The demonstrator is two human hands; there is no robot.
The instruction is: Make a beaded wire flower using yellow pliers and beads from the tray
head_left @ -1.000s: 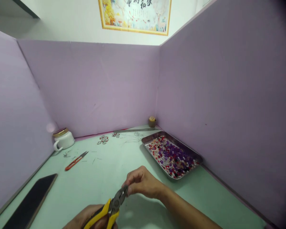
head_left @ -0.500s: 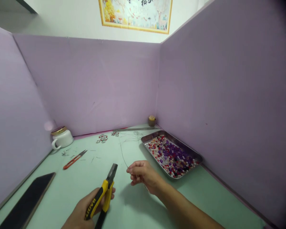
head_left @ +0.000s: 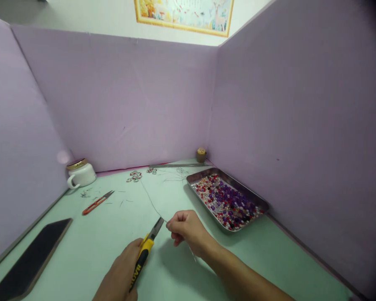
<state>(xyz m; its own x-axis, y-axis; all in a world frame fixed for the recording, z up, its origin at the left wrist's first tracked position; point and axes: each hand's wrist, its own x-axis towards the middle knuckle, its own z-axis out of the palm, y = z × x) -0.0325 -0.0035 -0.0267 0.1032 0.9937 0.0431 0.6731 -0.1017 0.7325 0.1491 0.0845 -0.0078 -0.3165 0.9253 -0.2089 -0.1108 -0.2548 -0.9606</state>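
Observation:
Yellow and black pliers (head_left: 146,249) are wrapped in my left hand (head_left: 123,267), their jaws pointing up and right. The jaw tips meet a thin wire (head_left: 150,200) just left of my right hand (head_left: 187,229). My right hand pinches that wire between thumb and fingers. From the pliers the wire runs up and left across the green table, and a loose end shows below my right wrist. Whether the jaws are fully closed on the wire is too small to tell.
A metal tray (head_left: 203,205) of mixed beads lies at the right. Beaded rings (head_left: 134,176), orange snips (head_left: 97,203), wire scraps, a white lidded mug (head_left: 82,174), a dark board (head_left: 31,259) and a small yellow-topped object (head_left: 201,155) are around. Purple panels enclose the table.
The pliers have moved right and up to the wire, and their handles have come together. The wire's far part has swung left. The view has shifted slightly.

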